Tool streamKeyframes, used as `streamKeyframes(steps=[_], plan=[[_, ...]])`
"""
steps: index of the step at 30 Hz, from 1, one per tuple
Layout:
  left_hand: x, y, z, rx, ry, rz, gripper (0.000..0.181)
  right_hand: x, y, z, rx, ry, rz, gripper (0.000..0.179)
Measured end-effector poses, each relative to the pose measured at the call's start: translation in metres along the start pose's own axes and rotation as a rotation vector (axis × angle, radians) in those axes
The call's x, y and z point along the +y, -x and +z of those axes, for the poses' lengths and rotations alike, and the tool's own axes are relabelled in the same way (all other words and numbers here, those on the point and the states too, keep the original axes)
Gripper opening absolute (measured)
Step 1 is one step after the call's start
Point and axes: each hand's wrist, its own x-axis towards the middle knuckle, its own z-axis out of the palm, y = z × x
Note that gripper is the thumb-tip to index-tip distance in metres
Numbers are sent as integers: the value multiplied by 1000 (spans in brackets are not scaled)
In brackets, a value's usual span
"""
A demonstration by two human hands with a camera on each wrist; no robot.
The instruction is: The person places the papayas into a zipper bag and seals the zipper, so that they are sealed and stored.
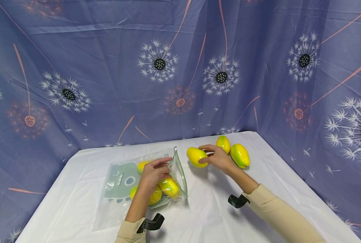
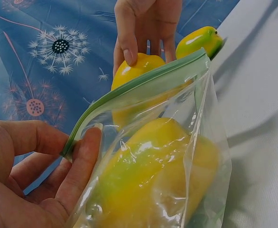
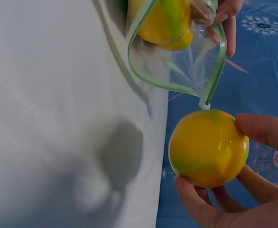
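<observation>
My left hand (image 1: 155, 173) pinches the upper rim of a clear zip bag (image 1: 119, 182) with a green zip edge and a pale green printed pattern. Several yellow-green mangoes (image 1: 169, 187) lie inside the bag, seen through its plastic. In the right wrist view the bag's mouth (image 3: 177, 88) stands parted. My right hand (image 1: 218, 157) holds another mango (image 1: 196, 157) between thumb and fingers, raised above the table just right of the bag's mouth. The left wrist view shows this held mango (image 2: 139, 71) partly behind the green zip edge.
Two more mangoes, one farther back (image 1: 223, 144) and one nearer (image 1: 240, 156), lie on the white tablecloth (image 1: 211, 212) beyond my right hand. A blue curtain (image 1: 113, 84) with a dandelion print hangs behind the table and along its right side.
</observation>
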Motion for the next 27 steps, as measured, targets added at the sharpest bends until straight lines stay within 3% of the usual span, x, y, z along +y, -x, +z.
streamKeyframes(steps=[7, 15, 27], plan=[[1, 1, 0, -5, 15, 3, 42, -11, 7, -5, -123, -84, 37, 61], [2, 2, -2, -24, 22, -1, 43, -18, 12, -8, -273, -127, 18, 63], [0, 1, -4, -27, -22, -7, 43, -17, 11, 9, -363, -116, 47, 59]])
